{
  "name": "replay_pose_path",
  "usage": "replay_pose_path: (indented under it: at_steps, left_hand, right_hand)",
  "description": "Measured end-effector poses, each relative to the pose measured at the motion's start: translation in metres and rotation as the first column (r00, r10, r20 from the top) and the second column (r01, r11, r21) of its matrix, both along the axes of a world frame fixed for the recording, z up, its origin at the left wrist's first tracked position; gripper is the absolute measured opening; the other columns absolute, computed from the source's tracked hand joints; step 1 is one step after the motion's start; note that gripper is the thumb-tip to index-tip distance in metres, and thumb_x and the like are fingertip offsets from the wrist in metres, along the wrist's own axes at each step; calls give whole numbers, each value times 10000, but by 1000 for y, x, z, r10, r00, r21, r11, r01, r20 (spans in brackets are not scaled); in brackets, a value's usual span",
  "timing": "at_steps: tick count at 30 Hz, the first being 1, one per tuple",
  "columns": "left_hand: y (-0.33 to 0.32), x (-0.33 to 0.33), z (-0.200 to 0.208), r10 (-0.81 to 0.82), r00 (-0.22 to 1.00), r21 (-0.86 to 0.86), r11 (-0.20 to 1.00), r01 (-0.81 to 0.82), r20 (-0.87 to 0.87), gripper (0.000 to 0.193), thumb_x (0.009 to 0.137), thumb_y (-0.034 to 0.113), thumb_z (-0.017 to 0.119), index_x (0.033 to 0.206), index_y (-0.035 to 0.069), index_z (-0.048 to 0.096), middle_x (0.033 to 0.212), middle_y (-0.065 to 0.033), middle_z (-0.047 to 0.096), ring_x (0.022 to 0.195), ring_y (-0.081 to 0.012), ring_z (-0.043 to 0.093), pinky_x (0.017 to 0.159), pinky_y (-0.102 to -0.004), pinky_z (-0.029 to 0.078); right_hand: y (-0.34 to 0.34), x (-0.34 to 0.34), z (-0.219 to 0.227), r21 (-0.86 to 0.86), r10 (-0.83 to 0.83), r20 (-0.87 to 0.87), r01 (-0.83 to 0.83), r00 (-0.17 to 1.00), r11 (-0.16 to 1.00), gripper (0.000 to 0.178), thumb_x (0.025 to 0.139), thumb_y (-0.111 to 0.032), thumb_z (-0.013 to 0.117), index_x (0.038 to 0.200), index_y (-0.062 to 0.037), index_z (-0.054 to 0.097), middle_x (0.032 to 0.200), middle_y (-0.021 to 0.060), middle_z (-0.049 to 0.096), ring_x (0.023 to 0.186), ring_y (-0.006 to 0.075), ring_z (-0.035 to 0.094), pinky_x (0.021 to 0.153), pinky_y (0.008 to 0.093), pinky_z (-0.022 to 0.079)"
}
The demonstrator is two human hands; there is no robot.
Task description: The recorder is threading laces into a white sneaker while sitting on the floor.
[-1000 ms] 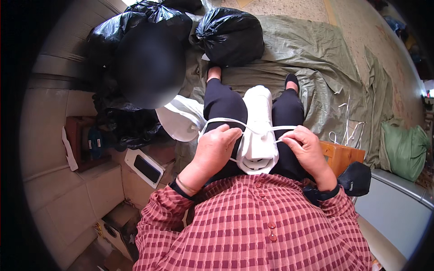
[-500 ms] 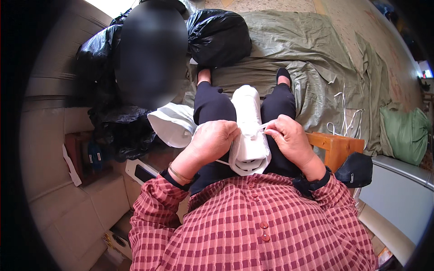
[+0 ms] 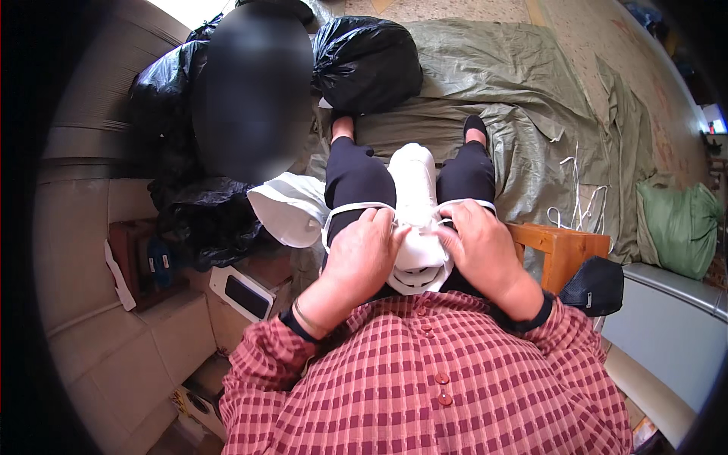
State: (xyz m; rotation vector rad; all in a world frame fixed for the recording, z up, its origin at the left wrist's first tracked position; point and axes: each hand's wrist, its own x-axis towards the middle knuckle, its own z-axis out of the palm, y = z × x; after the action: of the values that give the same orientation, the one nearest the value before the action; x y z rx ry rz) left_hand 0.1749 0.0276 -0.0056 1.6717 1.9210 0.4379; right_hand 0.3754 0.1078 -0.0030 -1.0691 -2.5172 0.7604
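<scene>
Between my thighs sits a long white thing that looks like a shoe [image 3: 415, 182], its rounded end pointing away from me and a slotted opening nearest my body. My left hand [image 3: 360, 254] is closed at its left edge, thumb against fingers, on a white lace [image 3: 364, 205] that loops over my left thigh. At the right edge my right hand [image 3: 481, 250] pinches the lace too, with a length crossing my right thigh. The fingertips partly hide where the lace meets the shoe. Beside my left knee lies another white, curved piece [image 3: 288, 208].
Black plastic bags [image 3: 368, 64] lie ahead and to the left, by a blurred dark shape. A wooden stool [image 3: 557, 243] with a black pouch [image 3: 595, 284] is at my right. White laces [image 3: 580, 193] and a green sack [image 3: 679, 227] lie farther right. A phone [image 3: 249, 294] is lower left.
Both hands have turned with their backs upward and moved in close to the shoe. Lace lengths now lie across both thighs.
</scene>
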Motion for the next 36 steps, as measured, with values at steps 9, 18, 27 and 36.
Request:
replay_pose_path:
  at_steps: [9, 18, 27, 36]
  left_hand:
    - [-7, 12, -18, 196, 967, 263, 936, -234, 164, 86, 844, 17, 634, 922, -17, 622, 849, -195, 598, 846, -407, 623, 747, -475, 514]
    - [-8, 10, -1, -116, 978, 285, 945, 162, -172, 269, 810, -3, 624, 1077, 30, 636, 965, -138, 621, 918, -332, 648, 769, -420, 547]
    - [9, -4, 0, -232, 933, 268, 914, 306, -274, 155, 763, 4, 696, 915, 11, 671, 944, -128, 634, 894, -329, 660, 747, -393, 560]
    - [9, -5, 58, -42, 241, 100, 968, -232, 969, 131, 1016, -13, 559, 1142, 5, 591, 842, -51, 630, 764, -111, 681, 642, -267, 518]
  right_hand:
    - [-22, -1, -4, 33, -131, 40, 130, 991, 991, 280, 869, -105, 662, 1127, -7, 614, 998, 177, 633, 925, 374, 642, 812, 455, 526]
    - [-20, -8, -1, 240, 44, 127, -74, 991, 968, 226, 836, -86, 619, 1059, -51, 631, 972, 122, 626, 812, 289, 665, 700, 396, 547]
    - [-1, -9, 35, -40, 192, -177, -202, 965, 979, 85, 826, -58, 675, 910, -46, 667, 943, 101, 626, 1067, 295, 613, 943, 428, 477]
    - [15, 12, 29, -814, -462, -419, -99, 782, 572, 97, 1010, -79, 596, 1057, -56, 678, 824, 49, 665, 766, 103, 640, 698, 264, 528]
